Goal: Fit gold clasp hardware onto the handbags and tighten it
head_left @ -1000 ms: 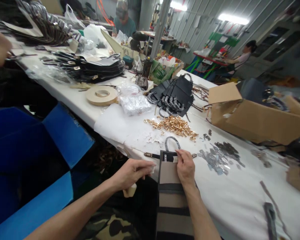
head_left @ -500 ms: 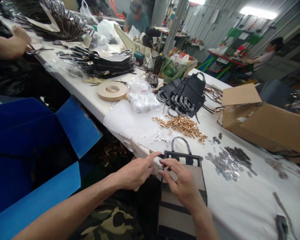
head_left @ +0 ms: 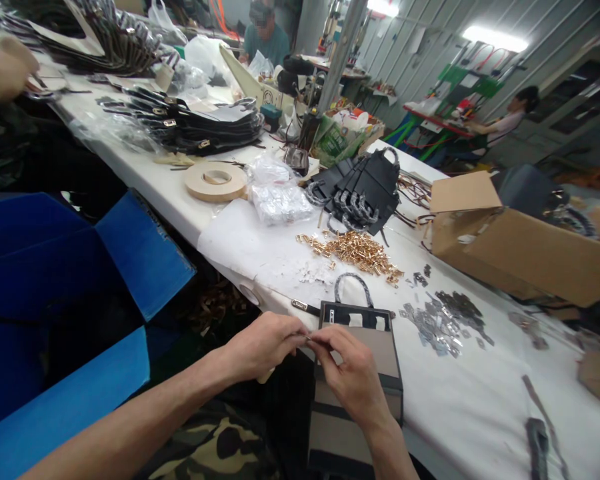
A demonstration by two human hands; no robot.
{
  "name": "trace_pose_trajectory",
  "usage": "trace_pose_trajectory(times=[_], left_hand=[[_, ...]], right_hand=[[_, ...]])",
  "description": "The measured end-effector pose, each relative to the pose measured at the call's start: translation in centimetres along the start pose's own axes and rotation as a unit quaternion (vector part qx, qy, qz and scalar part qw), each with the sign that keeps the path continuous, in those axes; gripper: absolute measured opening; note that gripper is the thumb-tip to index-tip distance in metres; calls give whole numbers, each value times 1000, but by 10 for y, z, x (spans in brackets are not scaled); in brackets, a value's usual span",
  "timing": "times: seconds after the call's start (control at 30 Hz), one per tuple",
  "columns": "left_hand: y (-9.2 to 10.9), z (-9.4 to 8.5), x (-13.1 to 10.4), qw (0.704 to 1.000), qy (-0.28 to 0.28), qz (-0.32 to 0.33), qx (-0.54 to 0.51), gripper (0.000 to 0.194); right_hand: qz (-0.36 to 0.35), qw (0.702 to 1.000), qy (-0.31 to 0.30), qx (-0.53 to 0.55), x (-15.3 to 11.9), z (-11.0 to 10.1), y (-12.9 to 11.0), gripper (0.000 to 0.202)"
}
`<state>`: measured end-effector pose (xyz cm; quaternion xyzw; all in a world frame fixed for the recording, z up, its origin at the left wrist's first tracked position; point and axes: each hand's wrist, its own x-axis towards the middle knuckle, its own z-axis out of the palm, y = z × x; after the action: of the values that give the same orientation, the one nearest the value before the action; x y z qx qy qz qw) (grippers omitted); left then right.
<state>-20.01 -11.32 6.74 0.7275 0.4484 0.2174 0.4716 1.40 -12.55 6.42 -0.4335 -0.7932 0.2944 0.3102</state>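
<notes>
My left hand is closed, its thumb and finger pinched close to the fingertips of my right hand. A tiny thing sits between the two pinches, too small to name. Under my left palm a pale yellowish end of something sticks out, its rest hidden. Below and behind my right hand lies a black and beige handbag with a plastic-wrapped handle, partly hanging over the table edge. A strap with a metal fitting extends from its left side.
Beyond the bag lie a heap of small gold fittings, flat silvery metal pieces, stacked black bag parts and a tape roll. A cardboard box is right, a blue box left. A co-worker's hand is far left.
My fingers have closed from a looser spread into tight pinches, and the white piece seen between my hands no longer shows. The view has shifted slightly.
</notes>
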Motion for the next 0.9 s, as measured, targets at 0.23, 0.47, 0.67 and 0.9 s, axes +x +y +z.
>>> trace_pose_trajectory(times=[0.23,0.47,0.67,0.9], left_hand=[[1,-7,0,999,7,49,-18,21],[-18,3,5,957,-18,-62,-282,30],[-29,7,1,978,-71,-83,-175,26],[-19,13,-8,985,-142,-59,-82,21]], right_hand=[[-16,1000,14,17,-1,0,1,11],[-163,984,73,-27,-22,9,-5,28],[-21,992,121,-17,-17,-21,30,22],[108,994,22,-6,18,-48,77,9]])
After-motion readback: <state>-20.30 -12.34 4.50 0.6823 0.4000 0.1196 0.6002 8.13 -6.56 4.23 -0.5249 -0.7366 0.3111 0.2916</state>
